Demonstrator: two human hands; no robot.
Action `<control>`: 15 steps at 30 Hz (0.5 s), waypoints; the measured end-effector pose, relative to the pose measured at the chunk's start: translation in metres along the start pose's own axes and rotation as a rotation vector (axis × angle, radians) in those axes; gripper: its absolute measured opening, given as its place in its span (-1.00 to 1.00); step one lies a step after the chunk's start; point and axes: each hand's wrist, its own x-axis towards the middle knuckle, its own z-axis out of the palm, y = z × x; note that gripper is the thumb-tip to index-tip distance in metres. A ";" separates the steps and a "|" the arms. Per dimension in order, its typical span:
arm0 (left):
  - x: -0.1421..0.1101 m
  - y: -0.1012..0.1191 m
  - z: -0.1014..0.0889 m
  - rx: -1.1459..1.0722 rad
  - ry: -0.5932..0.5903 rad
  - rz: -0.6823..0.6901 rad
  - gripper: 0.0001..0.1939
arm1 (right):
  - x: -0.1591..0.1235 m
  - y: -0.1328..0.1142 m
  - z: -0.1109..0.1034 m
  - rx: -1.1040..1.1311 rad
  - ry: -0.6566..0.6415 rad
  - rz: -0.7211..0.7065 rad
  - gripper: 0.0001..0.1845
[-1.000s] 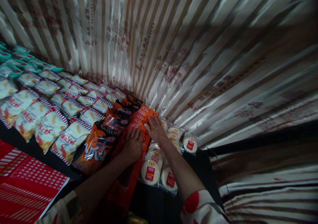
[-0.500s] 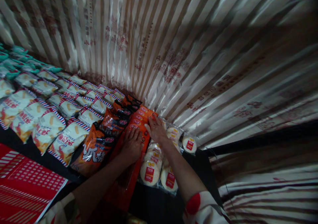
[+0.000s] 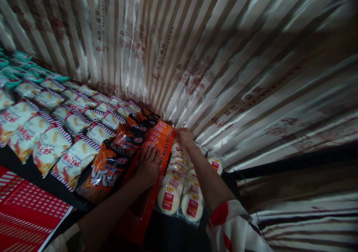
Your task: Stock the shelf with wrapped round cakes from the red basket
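Overlapping orange snack packets [image 3: 160, 137] with oval labels lie in a row running away from me. My left hand [image 3: 149, 168] rests flat on them, fingers stretched out and holding nothing. At the far right corner of the row, my right hand [image 3: 183, 137] has its fingers drawn together on a packet's edge; the fingertips are partly hidden. Just right of the row sit round white rice crackers [image 3: 168, 200] in clear wrappers with red labels, and my right forearm passes over some of them. Black-and-orange snack bags [image 3: 104, 173] stand close on the left.
White snack bags [image 3: 53, 144] with striped edges fill the left side, with green bags [image 3: 21, 63] behind them. A red perforated basket [image 3: 30, 207] is at lower left. Pleated printed sheeting [image 3: 192, 69] rises behind the goods. A black surface [image 3: 173, 231] lies underneath.
My right hand has gone from lying spread on the orange packets to their far right edge, its fingers now drawn together. My left hand stays nearly in place.
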 end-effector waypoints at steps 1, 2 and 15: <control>0.000 0.000 0.001 0.002 0.007 0.002 -0.52 | 0.002 0.000 -0.001 0.000 -0.018 0.014 -0.69; 0.000 0.000 0.001 0.003 0.013 0.002 -0.52 | 0.004 0.000 -0.001 -0.001 -0.038 0.025 -0.70; 0.001 0.001 -0.003 0.002 0.013 0.002 -0.53 | 0.010 -0.008 -0.015 -0.003 -0.097 0.090 -0.70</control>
